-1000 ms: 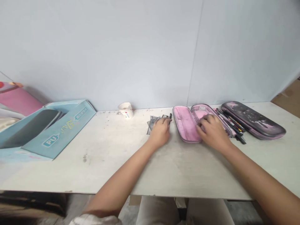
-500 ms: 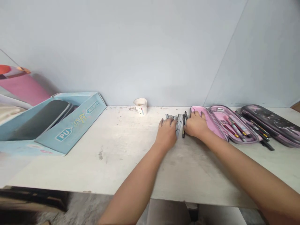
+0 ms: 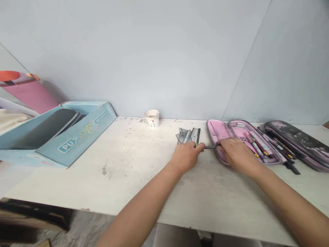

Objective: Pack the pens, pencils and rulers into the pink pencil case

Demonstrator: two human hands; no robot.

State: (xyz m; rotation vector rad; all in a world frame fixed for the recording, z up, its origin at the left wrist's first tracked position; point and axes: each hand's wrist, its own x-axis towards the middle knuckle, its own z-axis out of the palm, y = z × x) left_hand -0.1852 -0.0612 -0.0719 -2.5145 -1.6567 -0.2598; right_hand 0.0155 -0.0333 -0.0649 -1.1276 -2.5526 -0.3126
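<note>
The right hand (image 3: 238,154) has shifted over the open pink pencil case (image 3: 214,132) — fingers pinching a thin dark pen (image 3: 210,147) — while the left hand (image 3: 186,157) rests against the stack of grey rulers (image 3: 187,136), its grip unclear.

The left hand (image 3: 186,157) rests on a stack of metal-edged rulers (image 3: 187,136) lying on the white-topped table (image 3: 102,178), its fingertips just beside the end of a thin black pen (image 3: 210,147), whose other end is pinched by the right hand (image 3: 239,155). The right hand sits above an open pink zip pencil case (image 3: 214,135) holding assorted pens (image 3: 258,146), with a dark closed case (image 3: 295,144) beside it. A white paper cup (image 3: 151,118) and a blue cardboard box (image 3: 77,144) stand farther left.
</note>
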